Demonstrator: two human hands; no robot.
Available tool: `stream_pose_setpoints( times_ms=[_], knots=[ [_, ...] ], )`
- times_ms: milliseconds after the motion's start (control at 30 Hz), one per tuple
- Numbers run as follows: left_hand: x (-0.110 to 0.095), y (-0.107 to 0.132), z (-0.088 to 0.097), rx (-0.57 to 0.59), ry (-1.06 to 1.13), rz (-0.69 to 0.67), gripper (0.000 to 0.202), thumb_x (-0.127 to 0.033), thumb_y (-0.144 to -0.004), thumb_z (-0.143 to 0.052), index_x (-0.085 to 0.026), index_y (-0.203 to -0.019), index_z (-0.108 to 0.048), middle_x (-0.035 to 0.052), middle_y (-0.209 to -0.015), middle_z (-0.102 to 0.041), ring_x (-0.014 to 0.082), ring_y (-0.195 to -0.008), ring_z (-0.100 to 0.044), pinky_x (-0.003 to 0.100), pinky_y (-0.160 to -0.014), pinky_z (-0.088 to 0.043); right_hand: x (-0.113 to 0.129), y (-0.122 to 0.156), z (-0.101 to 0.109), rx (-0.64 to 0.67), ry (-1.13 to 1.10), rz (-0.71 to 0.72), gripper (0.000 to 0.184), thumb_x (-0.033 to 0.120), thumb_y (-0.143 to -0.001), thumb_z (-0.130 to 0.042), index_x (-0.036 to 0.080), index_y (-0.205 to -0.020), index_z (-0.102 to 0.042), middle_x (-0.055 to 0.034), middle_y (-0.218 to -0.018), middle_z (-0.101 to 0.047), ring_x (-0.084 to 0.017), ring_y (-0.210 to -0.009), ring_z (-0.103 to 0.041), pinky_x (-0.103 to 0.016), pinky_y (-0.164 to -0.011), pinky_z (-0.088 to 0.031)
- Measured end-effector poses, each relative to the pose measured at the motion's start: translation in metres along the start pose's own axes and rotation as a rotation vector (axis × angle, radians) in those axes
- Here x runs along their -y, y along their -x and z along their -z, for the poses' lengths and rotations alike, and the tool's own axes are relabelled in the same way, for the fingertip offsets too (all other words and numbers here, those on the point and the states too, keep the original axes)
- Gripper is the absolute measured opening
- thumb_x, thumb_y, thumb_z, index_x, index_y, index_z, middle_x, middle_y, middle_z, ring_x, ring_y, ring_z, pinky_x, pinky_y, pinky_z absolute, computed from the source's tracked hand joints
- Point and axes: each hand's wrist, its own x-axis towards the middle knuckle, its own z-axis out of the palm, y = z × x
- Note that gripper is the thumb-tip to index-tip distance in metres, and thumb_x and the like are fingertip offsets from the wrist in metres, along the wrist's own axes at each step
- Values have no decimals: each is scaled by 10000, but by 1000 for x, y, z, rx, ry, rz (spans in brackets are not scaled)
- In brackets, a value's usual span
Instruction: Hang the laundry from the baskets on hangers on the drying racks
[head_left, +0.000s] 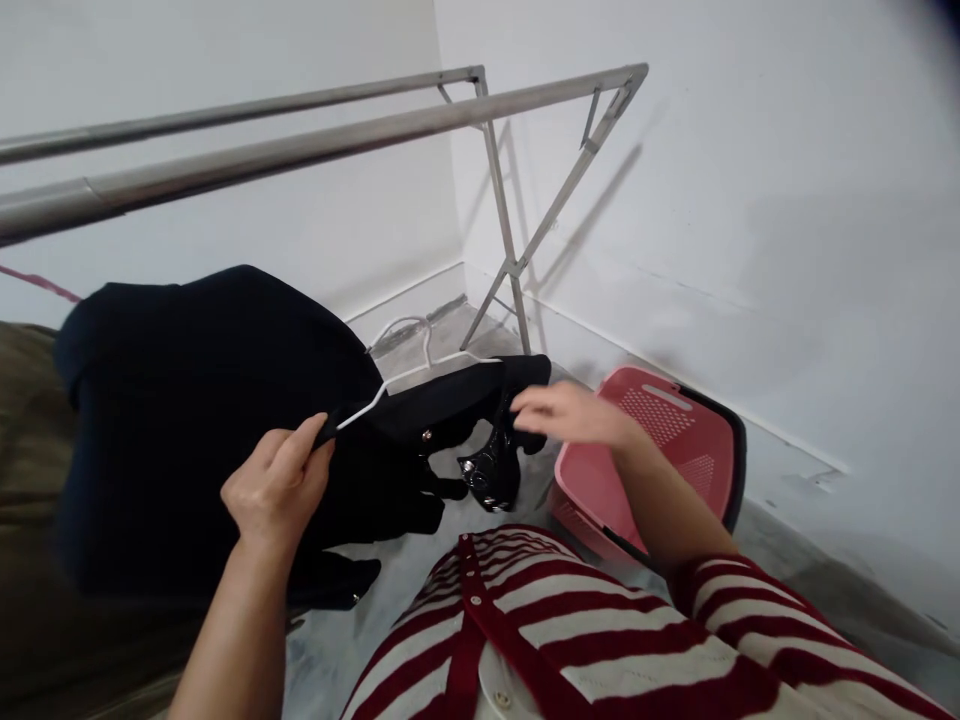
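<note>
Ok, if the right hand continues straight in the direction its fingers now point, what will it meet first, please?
Most likely the black garment on the white hanger: its dark fabric lies just ahead of the right hand's fingertips. Depth is unclear, so they may already be touching.

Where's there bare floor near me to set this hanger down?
Bare floor runs between the pink basket and the wall, and another patch lies under the drying rack. It's crowded by your left hand and right hand, where the black garment on its white hanger hangs beside the basket.
</note>
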Motion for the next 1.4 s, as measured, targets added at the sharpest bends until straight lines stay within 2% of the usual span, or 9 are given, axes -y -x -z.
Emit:
stream_pose_setpoints(
  times_ms=[100, 267, 367, 533, 600, 767, 1033, 1200, 1400],
  knots=[
    [0, 0, 1, -29, 64, -75, 185, -262, -786, -650, -240, -966, -683, -17, -672, -650, 92, -528, -562, 194, -461, -370, -5, 14, 30, -341, -7, 16, 282, 395, -854, -508, 233, -1040, -644, -47, -914, -698, -179, -838, -632, -301, -736, -483],
    [-9, -11, -4, 24, 179, -50, 148, -283, -788, -648, -206, -905, -696, 5, -702, -661, 112, -605, -612, 196, -522, -421, -14, -6, 40, -271, 32, 21, 284, 429, -714, -649, 203, -880, -688, -41, -827, -695, -204, -796, -625, -286, -661, -490],
    [-7, -18, -1, 181, 383, 59, 237, -336, -785, -653, -218, -988, -677, 21, -821, -667, 134, -730, -629, 219, -653, -479, -18, -9, 39, -317, 2, 16, 275, 444, -763, -581, 200, -826, -691, -25, -754, -680, -178, -724, -619, -266, -610, -476],
    [8, -17, 2, 355, 813, 379, 425, -449, -758, -654, -183, -1090, -629, 74, -1041, -653, 199, -953, -613, 304, -818, -504, -30, 8, 54, -772, -165, -16, 161, 342, -662, -702, 200, -739, -697, -32, -715, -681, -161, -654, -607, -279, -622, -481],
    [14, -13, -3, 414, 906, 502, 351, -468, -791, -602, -158, -940, -670, 61, -895, -676, 183, -838, -624, 289, -749, -510, -31, 12, 56, -773, -270, -66, 165, 313, -609, -734, 203, -728, -706, -36, -701, -685, -172, -642, -612, -297, -624, -495],
    [21, -6, -23, 241, 876, 671, 318, -441, -818, -553, -156, -900, -668, 36, -819, -672, 158, -774, -610, 271, -726, -495, -23, 17, 53, -707, -372, -221, 174, 316, -584, -747, 234, -737, -730, -30, -687, -698, -191, -613, -622, -340, -632, -520],
    [-18, -41, -18, 104, 546, 322, 323, -423, -832, -559, -199, -1047, -645, 70, -1060, -630, 181, -1002, -575, 318, -868, -480, -9, 25, 51, -791, -80, -105, 184, 365, -609, -738, 251, -752, -734, -20, -708, -711, -202, -643, -648, -330, -636, -522],
    [-41, -60, -22, 339, 393, 50, 255, -354, -846, -529, -210, -993, -680, 66, -947, -661, 201, -903, -592, 329, -779, -480, -10, 23, 48, -734, 73, -46, 164, 398, -679, -688, 252, -750, -712, -5, -707, -704, -181, -626, -647, -295, -606, -508],
    [-27, -63, -31, 703, 509, -158, 325, -175, -839, -414, -214, -1049, -658, 38, -938, -698, 168, -852, -643, 268, -736, -490, -9, 22, 42, -422, 171, -95, 245, 465, -758, -592, 250, -783, -705, 16, -668, -683, -158, -601, -625, -261, -565, -473]
  ],
)
